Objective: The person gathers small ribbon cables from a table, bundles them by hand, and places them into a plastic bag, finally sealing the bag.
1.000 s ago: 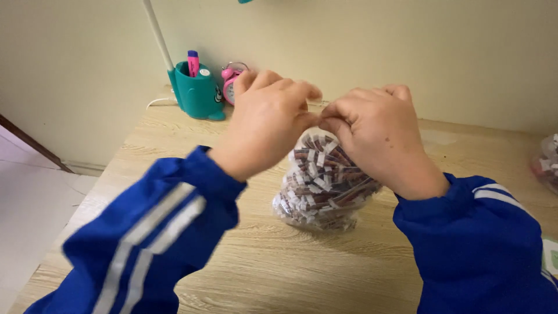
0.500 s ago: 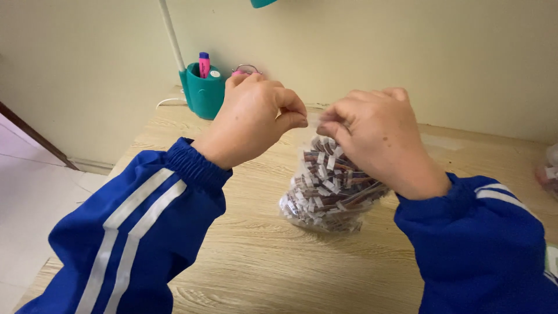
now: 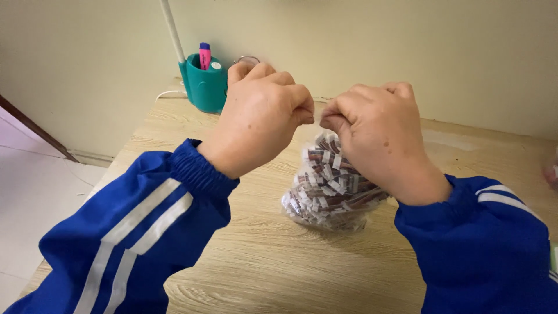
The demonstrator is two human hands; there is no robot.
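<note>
A clear plastic bag (image 3: 331,189) stuffed with several small brown-and-white wrapped pieces stands on the wooden table (image 3: 261,261). My left hand (image 3: 261,110) and my right hand (image 3: 378,125) are both closed into fists just above it, knuckles almost touching, each pinching the gathered top of the bag. The bag's neck is hidden between my fingers. Both arms wear blue sleeves with white stripes.
A teal pen holder (image 3: 206,84) with a pink highlighter (image 3: 204,56) stands at the table's back left against the pale wall, beside a white pole (image 3: 172,29). The table's left edge drops to a light floor (image 3: 35,192). A pinkish object (image 3: 552,168) shows at the right edge.
My hands have drawn slightly apart and lifted a little while staying closed on the bag's top. The camera view has shifted, so the pen holder sits more to the right.
</note>
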